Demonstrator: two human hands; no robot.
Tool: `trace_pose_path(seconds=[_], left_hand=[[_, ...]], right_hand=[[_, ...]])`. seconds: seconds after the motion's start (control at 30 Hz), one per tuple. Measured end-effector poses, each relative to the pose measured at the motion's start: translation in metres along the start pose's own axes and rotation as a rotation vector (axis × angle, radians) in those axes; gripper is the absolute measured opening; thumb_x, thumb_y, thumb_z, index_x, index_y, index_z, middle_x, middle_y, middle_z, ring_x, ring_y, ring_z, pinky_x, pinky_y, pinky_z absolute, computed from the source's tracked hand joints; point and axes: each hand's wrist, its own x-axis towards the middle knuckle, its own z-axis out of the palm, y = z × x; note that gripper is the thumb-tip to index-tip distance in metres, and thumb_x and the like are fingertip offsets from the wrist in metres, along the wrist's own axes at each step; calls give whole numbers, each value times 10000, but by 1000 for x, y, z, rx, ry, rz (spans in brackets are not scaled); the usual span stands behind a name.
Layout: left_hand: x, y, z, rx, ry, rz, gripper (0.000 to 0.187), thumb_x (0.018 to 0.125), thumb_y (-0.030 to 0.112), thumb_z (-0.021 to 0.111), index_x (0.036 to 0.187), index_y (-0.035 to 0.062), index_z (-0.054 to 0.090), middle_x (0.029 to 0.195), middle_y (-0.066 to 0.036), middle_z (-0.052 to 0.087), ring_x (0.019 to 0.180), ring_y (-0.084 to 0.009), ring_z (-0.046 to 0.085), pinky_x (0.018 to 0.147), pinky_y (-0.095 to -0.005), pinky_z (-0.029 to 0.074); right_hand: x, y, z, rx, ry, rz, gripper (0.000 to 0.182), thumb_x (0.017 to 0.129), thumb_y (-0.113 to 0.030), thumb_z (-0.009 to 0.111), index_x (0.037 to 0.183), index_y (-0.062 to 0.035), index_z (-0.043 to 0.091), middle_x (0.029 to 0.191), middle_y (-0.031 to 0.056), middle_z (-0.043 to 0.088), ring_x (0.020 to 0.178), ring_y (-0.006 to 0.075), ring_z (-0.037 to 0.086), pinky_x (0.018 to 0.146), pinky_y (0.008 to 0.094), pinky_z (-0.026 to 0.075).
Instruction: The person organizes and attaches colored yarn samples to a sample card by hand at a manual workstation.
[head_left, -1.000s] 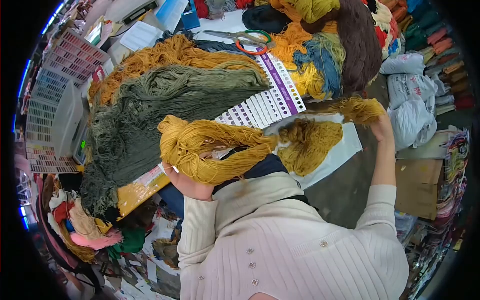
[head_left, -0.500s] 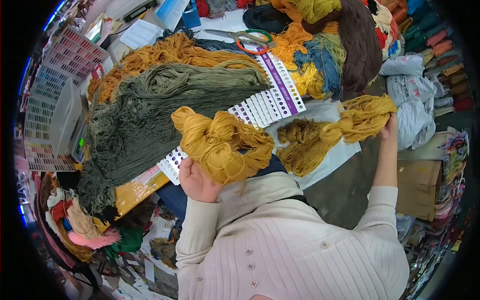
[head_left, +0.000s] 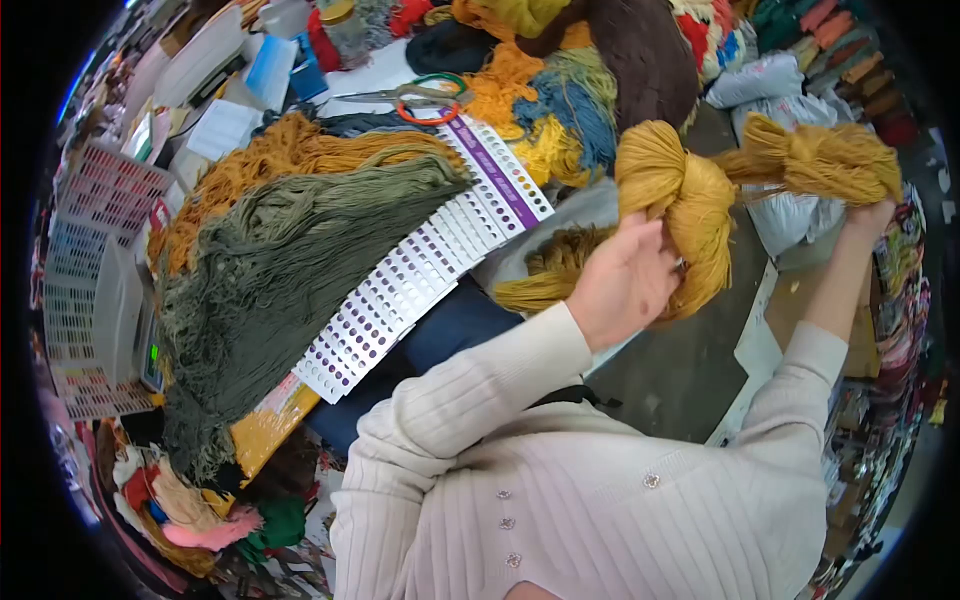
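My left hand [head_left: 630,280] is closed around a thick, knotted hank of mustard yarn [head_left: 700,195], with its palm turned partly up. Farther right, my right hand [head_left: 870,215] grips the outer end of another mustard yarn bundle [head_left: 825,160], stretched out sideways. The two bundles overlap where they come together between my hands. Below and left of the left-hand hank, a brown-gold yarn hank [head_left: 565,255] lies on clear plastic, partly hidden by my left hand. A shade card with purple edging [head_left: 430,265] fans out to the left of my hands.
Dark green yarn [head_left: 300,260] and orange-brown yarn [head_left: 290,150] cover the table's left side. Scissors with red and green handles [head_left: 430,98] lie above the card. White plastic bags [head_left: 765,85] and a cardboard box [head_left: 800,300] stand right. A plastic basket [head_left: 110,190] is far left.
My left hand has swung right and up with its mustard hank, uncovering more of the shade card. My right hand has moved farther right, lifting its bundle off the plastic. The view has shifted right.
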Motion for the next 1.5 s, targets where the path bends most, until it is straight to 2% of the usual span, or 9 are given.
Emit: trace_pose_path(seconds=[0.27, 0.33, 0.47, 0.73, 1.03, 1.1, 1.3, 1.4, 1.5], left_hand=[[-61, 29, -75, 755, 627, -363, 339, 810, 132, 467, 1120, 9, 404, 1122, -94, 438, 1083, -163, 385, 899, -291, 312], [-71, 41, -78, 669, 615, -257, 311, 803, 122, 480, 1089, 8, 433, 1094, -83, 461, 1054, -151, 417, 870, -263, 342], [-69, 46, -62, 707, 520, -147, 340, 778, 111, 522, 1091, 14, 427, 1087, -65, 469, 1032, -149, 445, 828, -245, 381], [-74, 42, -19, 422, 274, 127, 501, 781, 39, 476, 1232, 88, 264, 1168, -117, 400, 1033, -255, 451, 778, -333, 435], [-140, 93, 10, 739, 538, 635, 296, 811, 22, 409, 1106, 17, 381, 1043, -119, 493, 934, -230, 521, 682, -317, 489], [-154, 101, 25, 684, 591, 674, 244, 821, 30, 387, 1062, -6, 406, 999, -118, 509, 859, -197, 530, 652, -287, 481], [-179, 106, 34, 754, 547, 628, 186, 834, 60, 400, 1003, -4, 446, 883, -87, 550, 636, -119, 520, 544, -230, 445], [-196, 118, 24, 690, 486, 774, 197, 833, 53, 399, 1015, -7, 441, 913, -95, 535, 712, -120, 525, 620, -230, 448], [-209, 119, 32, 616, 806, 1079, 228, 818, 26, 417, 1043, -6, 429, 948, -90, 514, 804, -126, 516, 706, -236, 429]], right_hand=[[-48, 23, 2, -315, -126, -30, 388, 858, -270, 264, 1120, -24, 411, 1157, 124, 419, 1035, 266, 419, 882, 380, 354], [-91, 34, 35, -339, -59, 14, 397, 855, -290, 282, 1126, -27, 404, 1152, 129, 422, 1027, 272, 422, 877, 385, 358], [-68, 61, -9, 510, -824, 461, 396, 849, -298, 311, 1119, -26, 412, 1142, 135, 431, 1009, 274, 443, 858, 392, 377], [-179, 62, 50, 567, -694, 837, 380, 826, -264, 386, 1089, 5, 438, 1028, 122, 519, 939, 264, 507, 821, 378, 414], [-191, 93, 86, -485, -1457, 702, 347, 634, -76, 611, 948, 40, 517, 847, 68, 572, 802, 139, 534, 680, 242, 416], [-211, 87, 113, -1077, -1981, 146, 428, 622, -120, 628, 1004, 24, 500, 985, 108, 533, 940, 197, 496, 791, 280, 387], [-299, 114, 165, -35, -1796, 300, 557, 636, -171, 655, 1111, 10, 426, 1099, 123, 460, 1044, 200, 421, 878, 305, 328], [-348, 115, 183, 78, -1834, 943, 400, 702, -82, 596, 1060, 35, 459, 966, 52, 527, 874, 93, 478, 777, 235, 383], [-372, 130, 189, -14, -1800, 961, 295, 724, -71, 572, 985, 50, 505, 886, 41, 554, 808, 77, 490, 715, 223, 399]])
